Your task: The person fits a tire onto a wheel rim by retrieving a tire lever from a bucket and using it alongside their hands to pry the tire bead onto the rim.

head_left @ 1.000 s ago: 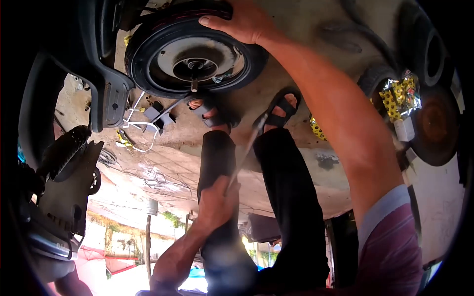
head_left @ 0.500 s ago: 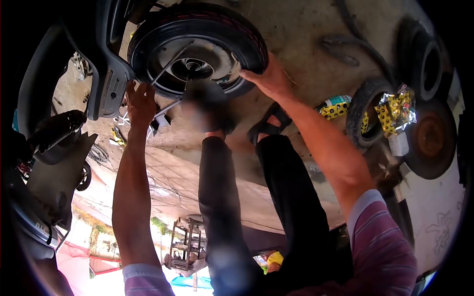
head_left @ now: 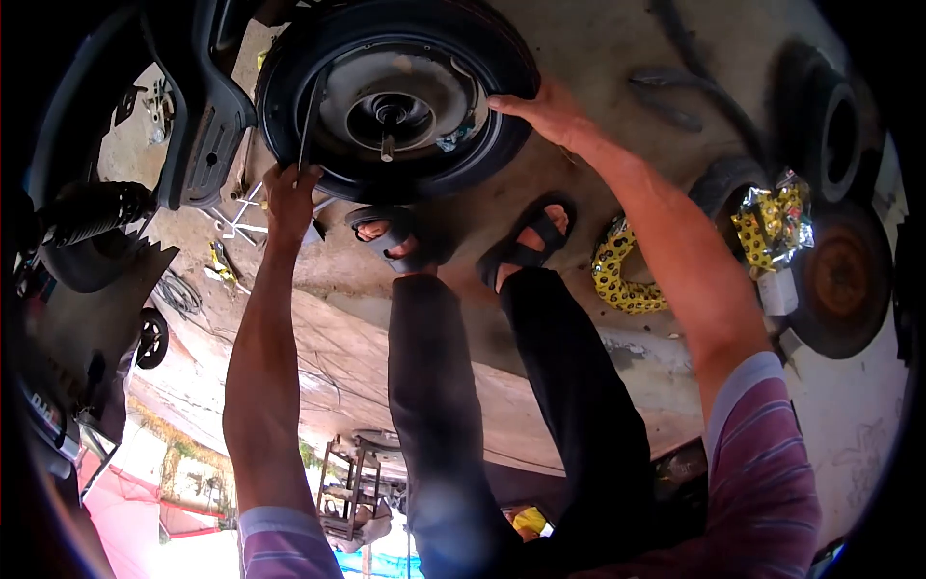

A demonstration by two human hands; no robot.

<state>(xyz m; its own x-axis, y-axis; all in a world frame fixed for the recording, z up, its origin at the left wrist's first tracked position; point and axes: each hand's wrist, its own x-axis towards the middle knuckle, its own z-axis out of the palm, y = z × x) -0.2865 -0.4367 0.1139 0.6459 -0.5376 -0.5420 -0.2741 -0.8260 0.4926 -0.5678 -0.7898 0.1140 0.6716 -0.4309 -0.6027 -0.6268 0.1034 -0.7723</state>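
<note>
Up top, left hand has fingers wrapped round a metal lever against a wheel, right hand gripping the tire by its right side.

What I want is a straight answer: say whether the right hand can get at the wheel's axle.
Likely yes: the right hand is on the tire, and nothing visible stands between it and the axle. It would probably need to let go of the tire first.
</note>
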